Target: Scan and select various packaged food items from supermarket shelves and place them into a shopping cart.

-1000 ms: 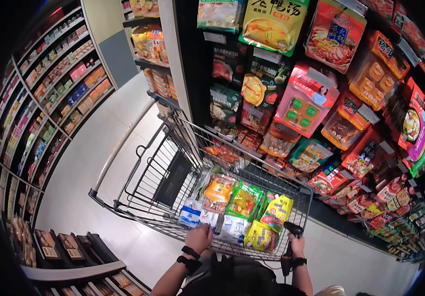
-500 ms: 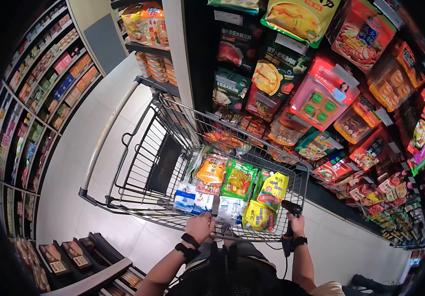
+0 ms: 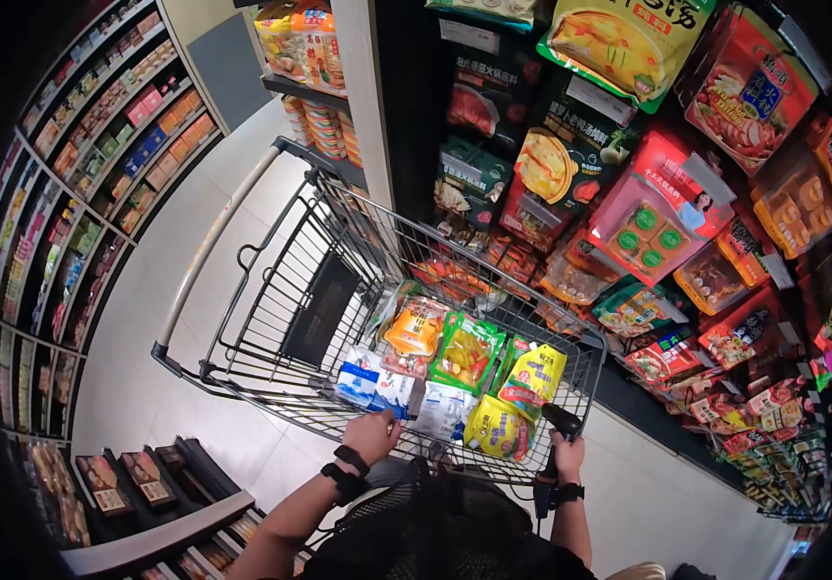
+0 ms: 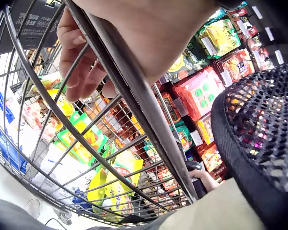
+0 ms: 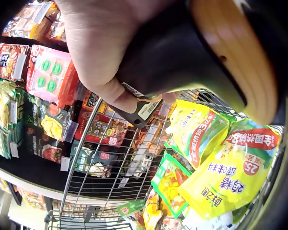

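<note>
Wire cart (image 3: pixel 271 319) rim | left hand (image 3: pixel 371 435) gripping | right hand (image 3: pixel 565 452) holding scanner (image 3: pixel 557 425)

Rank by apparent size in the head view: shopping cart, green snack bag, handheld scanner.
1. shopping cart, by far the largest.
2. green snack bag.
3. handheld scanner, partly hidden by the right hand, so unsure.

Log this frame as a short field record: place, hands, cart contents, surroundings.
place: shop aisle, tiled floor
left hand: grips the near rim of the shopping cart, fingers curled over the wire
right hand: holds a black handheld scanner at the cart's near right corner
cart contents: yellow pouches, a green pouch, an orange pouch, white and blue packs
right side: rack of hanging food packets
left side: shelves of boxed goods
</note>
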